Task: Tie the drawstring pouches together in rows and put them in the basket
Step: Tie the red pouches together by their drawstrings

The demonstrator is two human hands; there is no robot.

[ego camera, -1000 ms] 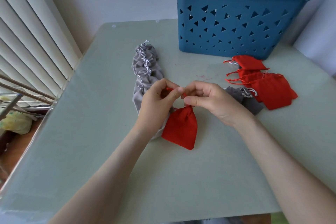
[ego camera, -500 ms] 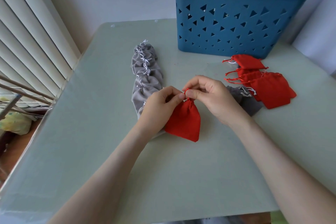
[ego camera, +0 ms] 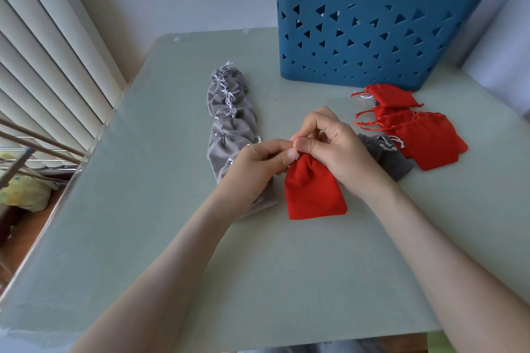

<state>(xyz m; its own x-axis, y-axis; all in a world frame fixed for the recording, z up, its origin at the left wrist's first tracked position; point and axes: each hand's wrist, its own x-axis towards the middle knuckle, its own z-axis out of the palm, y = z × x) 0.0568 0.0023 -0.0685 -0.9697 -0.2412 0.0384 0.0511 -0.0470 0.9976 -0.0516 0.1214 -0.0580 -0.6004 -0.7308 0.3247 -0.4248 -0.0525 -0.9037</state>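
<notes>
A red drawstring pouch (ego camera: 314,190) lies on the pale green table (ego camera: 172,238) at its middle. My left hand (ego camera: 258,169) and my right hand (ego camera: 335,146) both pinch its gathered neck, fingertips touching above it. A row of grey pouches (ego camera: 229,120), tied together with white cords, stretches away on the left, its near end under my left hand. A pile of loose red pouches (ego camera: 415,129) lies to the right, with a grey pouch (ego camera: 393,160) partly under my right hand. The blue basket (ego camera: 372,37) stands at the back.
White blinds (ego camera: 43,66) run along the table's left edge. Beyond that edge, a metal rack and a yellowish bundle (ego camera: 23,192) sit lower down. The table's near edge is at the bottom of the view.
The red pouch has shifted slightly to the right and lies flatter. Both hands closed in on its neck, pulling the cord tight.
</notes>
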